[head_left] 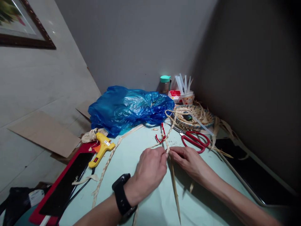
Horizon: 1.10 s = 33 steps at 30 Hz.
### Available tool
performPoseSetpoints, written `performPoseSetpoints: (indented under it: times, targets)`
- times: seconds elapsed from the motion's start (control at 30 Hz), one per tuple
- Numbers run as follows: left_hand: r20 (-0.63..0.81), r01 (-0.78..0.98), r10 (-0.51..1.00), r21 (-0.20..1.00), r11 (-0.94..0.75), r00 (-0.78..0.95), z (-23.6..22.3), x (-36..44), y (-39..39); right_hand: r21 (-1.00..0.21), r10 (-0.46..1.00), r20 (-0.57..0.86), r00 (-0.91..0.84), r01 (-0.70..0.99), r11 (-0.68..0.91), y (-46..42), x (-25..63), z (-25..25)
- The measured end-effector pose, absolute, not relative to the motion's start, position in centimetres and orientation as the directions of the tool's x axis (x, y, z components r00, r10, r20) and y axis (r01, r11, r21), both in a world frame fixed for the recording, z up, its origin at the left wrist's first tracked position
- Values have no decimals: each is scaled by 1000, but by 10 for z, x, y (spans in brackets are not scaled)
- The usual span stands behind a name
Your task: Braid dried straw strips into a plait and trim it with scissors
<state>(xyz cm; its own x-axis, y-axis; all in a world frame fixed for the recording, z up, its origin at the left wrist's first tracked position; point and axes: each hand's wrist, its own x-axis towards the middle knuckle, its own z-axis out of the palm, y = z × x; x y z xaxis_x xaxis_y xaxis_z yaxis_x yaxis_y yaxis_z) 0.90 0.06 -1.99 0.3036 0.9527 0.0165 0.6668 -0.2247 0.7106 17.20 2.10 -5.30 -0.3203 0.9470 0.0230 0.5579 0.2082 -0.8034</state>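
Note:
My left hand (150, 171), with a black watch on its wrist, pinches a thin straw strip (175, 191) at the middle of the pale green table (131, 157). My right hand (188, 160) pinches the same strip from the other side, fingertips almost touching the left ones. The strip runs from the pinch toward me and also away, where a red cord (161, 133) is twisted around it. Both hands are closed on the strip.
Red scissors (195, 139) lie just beyond my right hand. A woven tray (192, 117), a cup of glue sticks (187, 94) and a jar (165, 83) stand behind. A blue plastic bag (127, 108), a yellow glue gun (101, 150) and a braided straw band (105, 166) lie left.

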Motion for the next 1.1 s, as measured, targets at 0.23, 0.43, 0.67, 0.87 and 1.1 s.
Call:
performPoseSetpoints:
  times: [0.23, 0.43, 0.67, 0.87, 1.1]
  targets:
    - [86, 809, 836, 213, -547, 542, -36, 28, -29, -923, 934, -27, -356, 367, 114, 20, 172, -53]
    - [175, 726, 796, 333, -601, 579, -36, 22, -26, -976, 918, -67, -391, 217, 22, 19, 171, -42]
    - [65, 415, 989, 903, -116, 135, -24, 13, 8, -983, 924, 22, -383, 158, 88, 19, 173, -46]
    - [-163, -99, 944, 975, 198, 288, -38, 13, 16, -985, 906, 37, -421, 139, 105, 14, 168, -40]
    - [-263, -71, 873, 945, 318, 410, -43, 16, 14, -970, 865, 61, -497, 176, 169, 14, 166, -42]
